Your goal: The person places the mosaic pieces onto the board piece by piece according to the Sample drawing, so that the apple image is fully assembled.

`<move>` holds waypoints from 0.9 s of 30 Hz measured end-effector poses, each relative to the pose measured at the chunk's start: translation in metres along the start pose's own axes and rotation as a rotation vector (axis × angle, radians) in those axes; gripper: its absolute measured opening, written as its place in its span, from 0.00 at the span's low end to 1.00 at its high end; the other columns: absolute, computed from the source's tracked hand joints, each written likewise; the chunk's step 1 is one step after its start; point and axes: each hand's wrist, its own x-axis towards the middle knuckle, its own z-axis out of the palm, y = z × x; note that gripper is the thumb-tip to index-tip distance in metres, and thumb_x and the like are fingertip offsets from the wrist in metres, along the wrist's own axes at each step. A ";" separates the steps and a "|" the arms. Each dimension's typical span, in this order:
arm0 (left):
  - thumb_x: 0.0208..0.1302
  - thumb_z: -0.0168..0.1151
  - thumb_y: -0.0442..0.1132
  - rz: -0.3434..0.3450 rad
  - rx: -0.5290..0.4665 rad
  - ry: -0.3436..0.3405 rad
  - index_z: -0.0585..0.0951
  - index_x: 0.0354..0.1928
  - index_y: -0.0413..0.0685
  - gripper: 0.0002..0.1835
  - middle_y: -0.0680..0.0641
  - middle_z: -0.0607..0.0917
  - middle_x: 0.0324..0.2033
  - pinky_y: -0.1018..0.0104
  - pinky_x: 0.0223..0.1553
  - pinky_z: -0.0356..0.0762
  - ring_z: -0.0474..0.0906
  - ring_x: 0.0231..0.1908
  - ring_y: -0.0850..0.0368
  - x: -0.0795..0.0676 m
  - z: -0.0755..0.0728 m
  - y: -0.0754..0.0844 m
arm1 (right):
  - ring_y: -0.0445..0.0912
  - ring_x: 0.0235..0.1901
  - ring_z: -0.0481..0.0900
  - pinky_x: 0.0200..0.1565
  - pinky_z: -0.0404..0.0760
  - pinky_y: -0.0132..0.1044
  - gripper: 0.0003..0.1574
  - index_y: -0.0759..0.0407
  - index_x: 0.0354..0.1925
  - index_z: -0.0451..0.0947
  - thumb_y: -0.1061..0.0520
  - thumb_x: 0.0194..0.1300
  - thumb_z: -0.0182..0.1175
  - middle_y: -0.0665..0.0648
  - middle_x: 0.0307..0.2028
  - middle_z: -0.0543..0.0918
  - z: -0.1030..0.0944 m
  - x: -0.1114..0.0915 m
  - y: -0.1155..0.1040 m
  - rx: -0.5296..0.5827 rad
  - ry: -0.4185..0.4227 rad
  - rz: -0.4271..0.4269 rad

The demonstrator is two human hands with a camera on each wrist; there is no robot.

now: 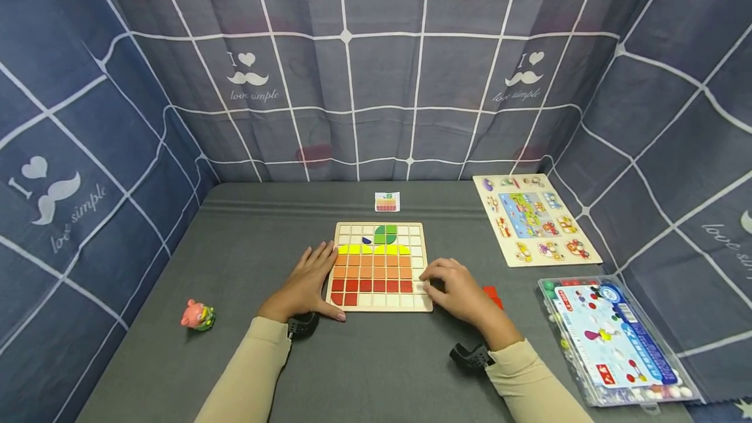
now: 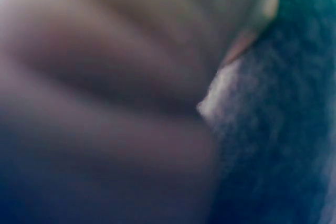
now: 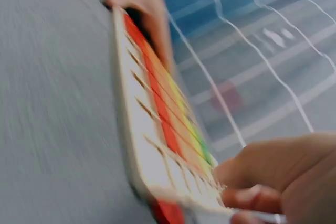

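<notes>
A pale wooden grid board [image 1: 388,305] lies in the middle of the table, with red, orange and yellow tile rows. Green tiles [image 1: 385,235] and a small blue tile [image 1: 367,240] sit in its upper part. My left hand [image 1: 305,282] rests at the board's left edge, fingers straight, thumb spread near the lower corner. At the right edge, my right hand [image 1: 455,289] has bent fingers, with thumb and fingertips [image 3: 257,198] close over the rim; I cannot tell whether they hold anything. Red tiles [image 1: 492,295] lie partly hidden behind that hand.
A small pattern card [image 1: 387,202] lies behind the board. To the right are a picture puzzle board [image 1: 537,220] and a clear box of coloured pieces [image 1: 617,341]. A pink toy figure [image 1: 198,315] stands at left. Patterned cloth [image 1: 376,83] walls the table's back and sides.
</notes>
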 end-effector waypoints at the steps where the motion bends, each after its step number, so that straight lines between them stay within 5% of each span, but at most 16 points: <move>1: 0.31 0.76 0.84 -0.004 0.000 -0.001 0.51 0.83 0.34 0.86 0.35 0.47 0.82 0.40 0.77 0.31 0.39 0.81 0.39 0.000 0.000 0.000 | 0.52 0.49 0.80 0.56 0.78 0.57 0.11 0.58 0.45 0.89 0.66 0.64 0.74 0.51 0.46 0.84 -0.009 -0.006 0.005 -0.011 -0.019 0.045; 6: 0.31 0.75 0.85 -0.018 0.009 -0.003 0.51 0.83 0.34 0.86 0.35 0.47 0.82 0.40 0.77 0.32 0.39 0.81 0.39 -0.002 -0.001 0.000 | 0.56 0.52 0.79 0.58 0.74 0.62 0.19 0.56 0.46 0.89 0.72 0.57 0.72 0.51 0.48 0.83 -0.041 -0.031 0.027 -0.068 -0.105 0.119; 13: 0.30 0.75 0.85 -0.019 0.012 0.002 0.51 0.83 0.34 0.86 0.35 0.48 0.82 0.40 0.77 0.32 0.39 0.81 0.39 -0.004 -0.001 -0.001 | 0.48 0.49 0.79 0.51 0.78 0.50 0.27 0.50 0.43 0.88 0.75 0.47 0.73 0.45 0.47 0.83 -0.068 -0.055 0.046 -0.006 -0.226 0.075; 27: 0.31 0.73 0.86 -0.007 0.017 -0.003 0.52 0.83 0.34 0.86 0.35 0.47 0.82 0.40 0.77 0.32 0.39 0.81 0.39 0.001 0.000 0.000 | 0.43 0.42 0.81 0.43 0.83 0.44 0.17 0.54 0.44 0.88 0.70 0.60 0.76 0.47 0.43 0.83 -0.059 -0.059 0.050 -0.027 -0.153 -0.027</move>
